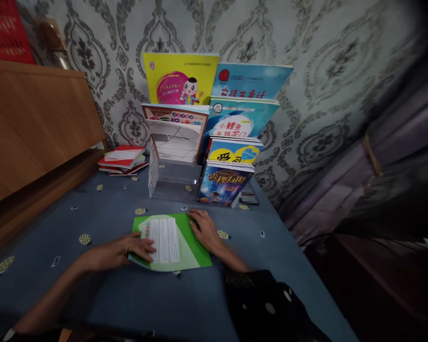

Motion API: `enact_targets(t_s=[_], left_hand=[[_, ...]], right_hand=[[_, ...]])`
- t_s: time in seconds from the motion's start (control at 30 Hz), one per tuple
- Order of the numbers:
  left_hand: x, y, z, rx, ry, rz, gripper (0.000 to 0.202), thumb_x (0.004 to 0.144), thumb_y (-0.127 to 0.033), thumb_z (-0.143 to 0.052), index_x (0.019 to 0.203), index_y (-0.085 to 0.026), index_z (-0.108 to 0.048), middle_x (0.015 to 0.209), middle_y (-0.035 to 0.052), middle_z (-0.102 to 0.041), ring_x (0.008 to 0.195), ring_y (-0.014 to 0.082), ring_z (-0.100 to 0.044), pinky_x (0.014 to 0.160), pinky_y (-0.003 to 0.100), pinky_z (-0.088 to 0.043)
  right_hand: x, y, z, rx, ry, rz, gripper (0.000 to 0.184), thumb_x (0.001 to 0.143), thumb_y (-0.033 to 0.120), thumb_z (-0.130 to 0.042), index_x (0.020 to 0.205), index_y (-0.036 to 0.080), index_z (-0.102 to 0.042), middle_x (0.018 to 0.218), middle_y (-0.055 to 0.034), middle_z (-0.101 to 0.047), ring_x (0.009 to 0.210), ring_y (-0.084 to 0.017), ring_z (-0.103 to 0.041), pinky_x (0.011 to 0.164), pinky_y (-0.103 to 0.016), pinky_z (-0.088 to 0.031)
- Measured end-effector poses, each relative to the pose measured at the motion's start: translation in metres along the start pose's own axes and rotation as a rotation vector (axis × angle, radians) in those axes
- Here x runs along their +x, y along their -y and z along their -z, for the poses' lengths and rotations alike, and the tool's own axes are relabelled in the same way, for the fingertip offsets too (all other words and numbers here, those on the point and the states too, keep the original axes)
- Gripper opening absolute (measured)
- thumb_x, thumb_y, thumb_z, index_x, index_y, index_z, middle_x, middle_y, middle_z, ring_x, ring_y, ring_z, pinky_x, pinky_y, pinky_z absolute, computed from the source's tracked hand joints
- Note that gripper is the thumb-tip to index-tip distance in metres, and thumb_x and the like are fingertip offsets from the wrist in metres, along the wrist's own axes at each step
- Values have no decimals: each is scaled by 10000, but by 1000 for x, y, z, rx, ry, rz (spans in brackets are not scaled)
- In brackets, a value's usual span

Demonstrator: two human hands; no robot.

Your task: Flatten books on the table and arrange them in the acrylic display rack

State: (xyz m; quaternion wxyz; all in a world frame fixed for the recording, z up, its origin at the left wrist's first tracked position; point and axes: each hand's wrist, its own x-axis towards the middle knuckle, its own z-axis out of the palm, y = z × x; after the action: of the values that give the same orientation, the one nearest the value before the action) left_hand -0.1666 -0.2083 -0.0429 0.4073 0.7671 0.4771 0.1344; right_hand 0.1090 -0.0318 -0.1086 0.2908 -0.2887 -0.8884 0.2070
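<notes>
A green paperback (194, 244) with white text panels lies at a slight angle on the table, its lower left edge curling up a little. My left hand (137, 248) rests over the book's left side, fingers spread on the cover. At the upper right corner, my right hand (205, 230) touches the book with its fingers stretched out; the undersides of both hands are hidden. Just behind the book stands a clear plastic book rack (174, 173). In its right column, the front book is a dark blue one (224, 187).
Behind it come a yellow-and-blue book (235, 151) and teal books (257, 111). A tall yellow book (180, 66) stands at the back left of the rack. Red booklets (123, 159) are stacked left of it. A wooden cabinet (39, 114) borders the patterned blue tablecloth (107, 204); a curtain (342, 156) hangs at right.
</notes>
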Motion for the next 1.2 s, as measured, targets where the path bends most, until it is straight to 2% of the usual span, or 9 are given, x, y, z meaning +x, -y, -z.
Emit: enact_targets(t_s=[0.13,0.27,0.37,0.5,0.6,0.7,0.87,1.03,1.2], left_hand=[[19,18,-2,228,-94,26,526,939,-169,-518,1426,-366,-487,1582,-3,-370,1492,225,-258,1228,546,-58],[27,15,-4,342,2,20,772,891,-448,-661,1536,-393,-242,1646,31,-154,1519,314,-95,1205,588,-66],[29,6,-5,382,43,78,823,864,-598,-631,1544,-384,-217,1648,46,-110,1515,342,-74,1191,616,-57],[41,0,-5,429,-28,134,647,961,-581,-471,1538,-355,-284,1639,38,-171,1511,307,-152,1209,553,-151],[60,0,-4,501,-104,181,625,983,-583,-399,1519,-263,-371,1619,79,-240,1494,306,-227,1200,489,-241],[86,0,-4,581,-155,189,630,997,-578,-342,1501,-204,-404,1602,104,-291,1482,291,-274,1188,465,-274],[133,-14,-11,656,-164,84,580,1013,-529,-333,1502,-221,-385,1589,95,-336,1477,253,-295,1178,441,-276],[178,-36,-26,700,-167,-25,535,1014,-439,-382,1482,-182,-407,1568,123,-374,1465,258,-323,1170,477,-279],[202,-35,-42,739,-330,-107,458,1002,-388,-410,1385,-163,-519,1470,142,-517,1385,246,-461,1134,460,-355]], right_hand=[[-15,-22,22,-55,-23,-46,337,917,151,-479,1201,152,-662,1245,-144,-642,1186,-260,-559,1040,-464,-446],[-30,-34,35,-72,-47,-83,332,918,171,-491,1201,165,-665,1275,-136,-634,1207,-255,-556,1054,-449,-440],[-35,-36,39,-74,-57,-97,340,913,160,-486,1203,176,-662,1249,-123,-649,1202,-249,-558,1037,-444,-453],[-34,-36,41,-60,-51,-86,340,907,148,-493,1205,175,-654,1234,-124,-664,1209,-257,-552,1039,-472,-444],[-32,-36,41,-32,-49,-68,336,892,132,-508,1193,164,-655,1232,-133,-671,1179,-262,-568,1028,-477,-452],[-31,-35,41,-17,-48,-65,334,881,115,-518,1179,165,-660,1212,-132,-680,1164,-260,-575,1023,-466,-457],[-32,-33,43,-18,-42,-73,327,881,99,-528,1171,172,-660,1201,-121,-679,1150,-250,-578,1016,-442,-452],[-31,-34,43,-3,-53,-83,333,893,89,-506,1188,157,-645,1174,-120,-682,1125,-239,-576,996,-427,-457],[-30,-37,40,22,-67,-103,355,891,71,-484,1214,133,-618,1187,-119,-686,1116,-235,-579,1005,-423,-452]])
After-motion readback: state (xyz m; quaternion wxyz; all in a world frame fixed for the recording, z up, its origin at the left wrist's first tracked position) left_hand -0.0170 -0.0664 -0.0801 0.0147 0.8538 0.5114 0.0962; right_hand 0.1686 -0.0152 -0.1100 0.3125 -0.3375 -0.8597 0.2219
